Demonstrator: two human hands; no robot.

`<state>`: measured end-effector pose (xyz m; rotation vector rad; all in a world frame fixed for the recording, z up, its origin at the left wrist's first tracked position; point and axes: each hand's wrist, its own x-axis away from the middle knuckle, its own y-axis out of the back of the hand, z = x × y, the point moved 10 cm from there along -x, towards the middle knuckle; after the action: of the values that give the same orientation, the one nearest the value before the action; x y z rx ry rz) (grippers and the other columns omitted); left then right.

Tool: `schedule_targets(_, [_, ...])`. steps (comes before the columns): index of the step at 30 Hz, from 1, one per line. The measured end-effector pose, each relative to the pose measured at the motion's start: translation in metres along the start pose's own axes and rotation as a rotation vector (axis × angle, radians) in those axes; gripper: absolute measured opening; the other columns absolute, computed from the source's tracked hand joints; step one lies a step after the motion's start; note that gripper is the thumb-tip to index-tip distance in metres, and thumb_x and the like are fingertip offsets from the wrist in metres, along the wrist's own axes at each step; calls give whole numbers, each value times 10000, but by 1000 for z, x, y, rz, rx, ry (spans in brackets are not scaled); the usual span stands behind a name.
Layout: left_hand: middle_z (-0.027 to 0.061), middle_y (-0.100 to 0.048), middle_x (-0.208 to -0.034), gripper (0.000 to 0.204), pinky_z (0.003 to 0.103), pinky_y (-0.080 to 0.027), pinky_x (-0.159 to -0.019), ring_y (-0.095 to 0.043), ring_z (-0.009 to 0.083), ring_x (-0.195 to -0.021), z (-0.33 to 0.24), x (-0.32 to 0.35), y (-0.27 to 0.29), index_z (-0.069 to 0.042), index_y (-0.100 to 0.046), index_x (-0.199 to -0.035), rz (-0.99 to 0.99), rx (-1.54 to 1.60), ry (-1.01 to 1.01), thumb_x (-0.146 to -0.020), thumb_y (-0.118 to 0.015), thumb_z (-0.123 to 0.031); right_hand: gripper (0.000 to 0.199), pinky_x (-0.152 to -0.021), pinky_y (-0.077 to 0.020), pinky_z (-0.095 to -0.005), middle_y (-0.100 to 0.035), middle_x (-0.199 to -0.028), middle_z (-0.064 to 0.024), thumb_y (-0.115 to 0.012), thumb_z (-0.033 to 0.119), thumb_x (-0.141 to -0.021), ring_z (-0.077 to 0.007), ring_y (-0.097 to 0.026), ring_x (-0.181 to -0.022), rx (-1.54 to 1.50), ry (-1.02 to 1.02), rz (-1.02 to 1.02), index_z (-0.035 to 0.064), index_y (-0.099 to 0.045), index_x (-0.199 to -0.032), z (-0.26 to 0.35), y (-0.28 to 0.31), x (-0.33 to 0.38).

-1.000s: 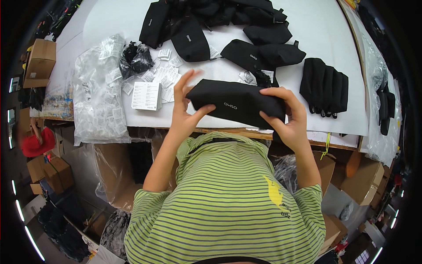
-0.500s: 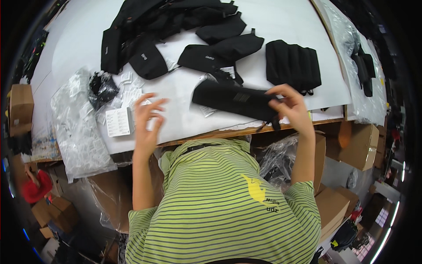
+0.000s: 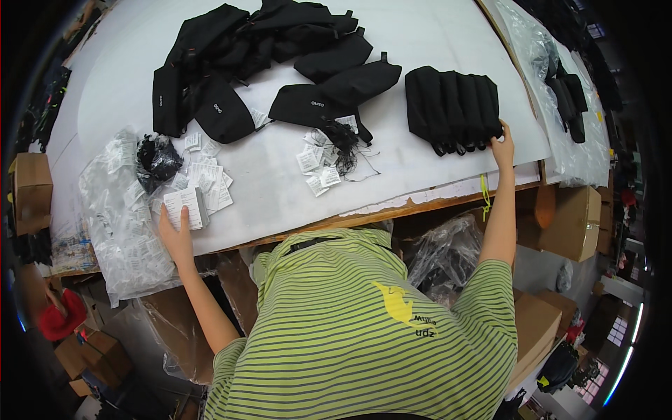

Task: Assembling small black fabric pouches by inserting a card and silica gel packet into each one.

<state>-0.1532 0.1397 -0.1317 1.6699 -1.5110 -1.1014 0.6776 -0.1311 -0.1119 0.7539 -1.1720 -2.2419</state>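
My left hand (image 3: 178,234) is at a stack of small white printed cards (image 3: 183,204), its thumb on the top card and its fingers along the left edge; it grips the stack's near corner. Far to the right, my right hand (image 3: 502,148) is closed on the near end of the last black fabric pouch (image 3: 488,105) in a row. Several like pouches (image 3: 437,105) lie side by side there, pressed together, their loops toward me. Between my hands, loose white tags (image 3: 316,164) lie beside a tangle of black cords (image 3: 343,143).
A heap of black pouches (image 3: 227,108) covers the table's far middle. Clear plastic bags of white tags (image 3: 119,217) and black cords (image 3: 159,157) lie at left. A wooden edge (image 3: 413,208) borders the white table; cardboard boxes (image 3: 570,224) stand below at right.
My right hand has carried a black pouch from the table's front to the right end of the row. My left hand, empty before, has moved down and left onto the card stack.
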Motion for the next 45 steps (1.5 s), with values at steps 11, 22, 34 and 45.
schedule_targets(11, [143,-535,-954,342,414,-399,-818,-509,314,-909,-51,1,43,10,-491,-969,-233,-308,-98,-855,-630,-281,104,-539,-410,-255,-611,-733,-20,-662,151,-822,-107,-526,-595,-456,127,197,75,-639,-888,220,-21,87])
schedule_targets(22, [30,-398,-849,226,248,-340,-781,-354,133,-826,-69,6,50,-50,-354,-895,-113,631,101,-944,-530,-184,126,-582,-431,-355,-545,-722,-54,-656,118,-777,-248,-538,-622,-122,221,486,77,-584,-872,265,-131,142])
schedule_targets(34, [50,-509,-973,202,230,-339,-855,-443,109,-890,-131,39,-4,-59,-434,-1059,217,909,259,-932,-551,-164,96,-552,-397,-221,-584,-795,-76,-551,31,-893,-92,-505,-634,-1437,97,559,28,-481,-960,373,-37,123])
schedule_targets(45, [32,-485,-896,462,237,-413,-705,-469,98,-816,-235,74,-29,-104,-400,-1131,616,1092,128,-792,-715,-117,263,-503,-300,-187,-495,-695,-6,-511,27,-898,-43,-416,-574,-1307,230,531,41,-457,-1155,424,-11,136])
